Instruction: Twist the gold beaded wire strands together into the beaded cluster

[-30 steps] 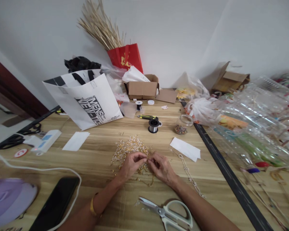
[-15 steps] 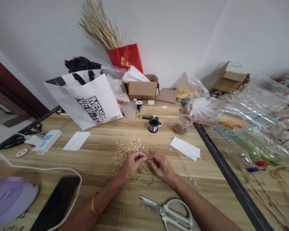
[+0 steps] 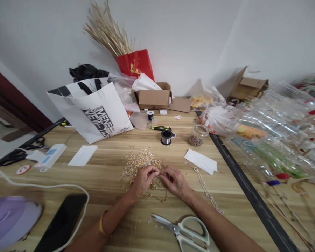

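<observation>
Over the near edge of a heap of small gold and clear beads (image 3: 139, 161), my left hand (image 3: 144, 179) is closed in a pinch, thumb against forefinger. My right hand (image 3: 175, 180) pinches too, its fingertips nearly meeting the left ones. What sits between the fingertips is too small to make out. A gold bead chain (image 3: 157, 198) trails on the table just below the hands. Scissors (image 3: 178, 229) with pale handles lie slightly apart near my right forearm. To the right of my right hand rests a silvery chain (image 3: 205, 189).
Beyond the beads stand a wire spool (image 3: 166, 137) and a glass jar (image 3: 198, 135) of coloured beads. White paper slips (image 3: 201, 161) lie nearby. A phone (image 3: 61, 222) and white cable are at left. Plastic bottles (image 3: 273, 140) crowd the right. A white bag (image 3: 94, 112) stands behind.
My fingertips have drawn slightly closer together, the right hand shifting a little left. The whole view has moved slightly; other things stay in place.
</observation>
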Tool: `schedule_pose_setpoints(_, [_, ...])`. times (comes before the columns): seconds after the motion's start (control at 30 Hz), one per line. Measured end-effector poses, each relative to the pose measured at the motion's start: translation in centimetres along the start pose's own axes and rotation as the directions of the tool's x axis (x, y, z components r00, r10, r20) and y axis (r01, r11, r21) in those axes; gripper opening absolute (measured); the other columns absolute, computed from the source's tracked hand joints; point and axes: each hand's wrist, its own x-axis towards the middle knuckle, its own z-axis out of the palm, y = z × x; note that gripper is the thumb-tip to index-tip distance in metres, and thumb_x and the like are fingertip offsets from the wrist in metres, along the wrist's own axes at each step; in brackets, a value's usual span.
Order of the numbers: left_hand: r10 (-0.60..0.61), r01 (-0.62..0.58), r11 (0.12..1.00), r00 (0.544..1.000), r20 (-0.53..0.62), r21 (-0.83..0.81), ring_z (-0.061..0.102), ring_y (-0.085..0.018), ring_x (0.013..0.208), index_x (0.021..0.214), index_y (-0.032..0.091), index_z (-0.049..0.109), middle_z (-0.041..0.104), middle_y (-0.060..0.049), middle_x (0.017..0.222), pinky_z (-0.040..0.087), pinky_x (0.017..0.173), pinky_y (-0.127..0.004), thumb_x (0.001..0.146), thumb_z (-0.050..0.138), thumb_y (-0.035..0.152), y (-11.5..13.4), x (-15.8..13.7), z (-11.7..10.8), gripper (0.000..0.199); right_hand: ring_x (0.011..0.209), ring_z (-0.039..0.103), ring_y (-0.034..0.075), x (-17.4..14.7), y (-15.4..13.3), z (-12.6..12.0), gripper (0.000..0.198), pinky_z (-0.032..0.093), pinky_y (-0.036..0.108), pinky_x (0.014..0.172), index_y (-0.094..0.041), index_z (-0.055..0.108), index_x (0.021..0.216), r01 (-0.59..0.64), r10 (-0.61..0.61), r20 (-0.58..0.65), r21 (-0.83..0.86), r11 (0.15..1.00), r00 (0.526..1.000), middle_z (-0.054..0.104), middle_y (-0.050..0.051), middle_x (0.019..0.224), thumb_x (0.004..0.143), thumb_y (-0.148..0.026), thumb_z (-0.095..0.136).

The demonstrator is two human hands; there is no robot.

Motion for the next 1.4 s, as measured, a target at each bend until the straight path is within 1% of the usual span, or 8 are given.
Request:
schedule_pose_setpoints(0.17, [0.007, -0.007, 1.000, 1.000, -0.008, -0.005, 0.053, -0.014, 0.066, 0.070, 0.016, 0.058, 0.059, -0.001, 0.068, 0.041, 0.064, -0.023, 0.080, 0.048, 0.025, 0.22, 0.01, -0.02, 0.017, 0.060, 0.050, 0.012, 0.04, -0.06, -0.01, 0.011, 0.039, 0.023, 0.056, -0.017, 0.060, 0.085, -0.024, 0.024, 0.007, 0.029, 0.999, 1.000, 0.054, 0.001, 0.068, 0.085, -0.025, 0.052])
schedule_pose_setpoints(0.33, [0.014, -0.014, 1.000, 1.000, -0.004, -0.003, 0.053, -0.014, 0.066, 0.071, 0.016, 0.059, 0.061, -0.001, 0.069, 0.041, 0.065, -0.022, 0.081, 0.048, 0.023, 0.43, -0.01, 0.03, 0.016, 0.056, 0.046, 0.011, 0.00, -0.25, -0.12, 0.013, 0.035, 0.022, 0.054, -0.017, 0.060, 0.085, -0.037, 0.036, 0.028, 0.020, 0.999, 0.999, 0.050, -0.001, 0.066, 0.084, -0.028, 0.055])
schedule_pose_setpoints(0.6, [0.041, -0.041, 0.999, 0.999, 0.016, 0.005, 0.053, -0.013, 0.067, 0.072, 0.016, 0.058, 0.059, 0.000, 0.069, 0.041, 0.064, -0.022, 0.082, 0.047, 0.025, 0.44, -0.16, 0.09, 0.017, 0.058, 0.046, 0.011, 0.15, -0.16, -0.14, 0.013, 0.036, 0.022, 0.055, -0.016, 0.058, 0.076, -0.030, 0.029, 0.004, 0.031, 0.999, 1.000, 0.050, -0.001, 0.064, 0.085, -0.022, 0.050])
schedule_pose_setpoints(0.7, [0.029, -0.029, 1.000, 0.999, 0.022, 0.004, 0.053, -0.014, 0.068, 0.072, 0.016, 0.057, 0.059, -0.001, 0.069, 0.041, 0.066, -0.023, 0.083, 0.047, 0.025, 0.41, -0.15, 0.10, 0.017, 0.058, 0.047, 0.011, 0.17, -0.20, -0.20, 0.010, 0.036, 0.021, 0.054, -0.017, 0.058, 0.078, -0.045, 0.044, 0.015, 0.051, 0.998, 0.999, 0.051, -0.001, 0.065, 0.084, -0.022, 0.051])
schedule_pose_setpoints(0.8, [0.042, -0.042, 0.999, 0.999, 0.015, -0.003, 0.053, -0.014, 0.069, 0.073, 0.016, 0.057, 0.059, -0.001, 0.070, 0.041, 0.066, -0.023, 0.083, 0.047, 0.027, 0.34, -0.12, 0.12, 0.017, 0.058, 0.047, 0.011, 0.16, -0.25, -0.24, 0.007, 0.037, 0.021, 0.053, -0.017, 0.059, 0.081, -0.061, 0.058, 0.034, 0.069, 0.996, 0.998, 0.051, -0.001, 0.066, 0.082, -0.022, 0.054])
schedule_pose_setpoints(0.93, [0.038, -0.038, 0.999, 0.999, -0.001, -0.010, 0.053, -0.014, 0.068, 0.073, 0.016, 0.058, 0.059, -0.001, 0.070, 0.041, 0.066, -0.023, 0.082, 0.048, 0.027, 0.39, -0.15, 0.11, 0.018, 0.057, 0.046, 0.011, 0.14, -0.23, -0.24, 0.009, 0.036, 0.021, 0.053, -0.017, 0.058, 0.078, -0.053, 0.049, 0.054, 0.074, 0.996, 0.997, 0.051, -0.001, 0.064, 0.083, -0.021, 0.052])
schedule_pose_setpoints(1.17, [0.026, -0.026, 0.999, 1.000, -0.007, -0.023, 0.051, -0.013, 0.066, 0.073, 0.015, 0.058, 0.058, -0.001, 0.068, 0.040, 0.064, -0.022, 0.082, 0.048, 0.028, 0.60, -0.16, 0.02, 0.019, 0.063, 0.049, 0.013, 0.28, -0.16, -0.31, 0.012, 0.039, 0.023, 0.059, -0.017, 0.058, 0.078, -0.013, 0.010, 0.033, 0.080, 0.997, 0.999, 0.053, 0.001, 0.070, 0.085, -0.020, 0.048])
schedule_pose_setpoints(1.4, [0.010, -0.010, 0.999, 1.000, -0.008, -0.031, 0.050, -0.013, 0.065, 0.074, 0.016, 0.058, 0.057, -0.001, 0.068, 0.039, 0.063, -0.022, 0.083, 0.047, 0.029, 0.45, -0.07, 0.00, 0.020, 0.061, 0.049, 0.013, 0.25, 0.15, -0.17, 0.011, 0.039, 0.023, 0.058, -0.018, 0.060, 0.080, -0.039, 0.040, -0.012, 0.083, 0.996, 0.999, 0.054, 0.001, 0.068, 0.085, -0.022, 0.050])
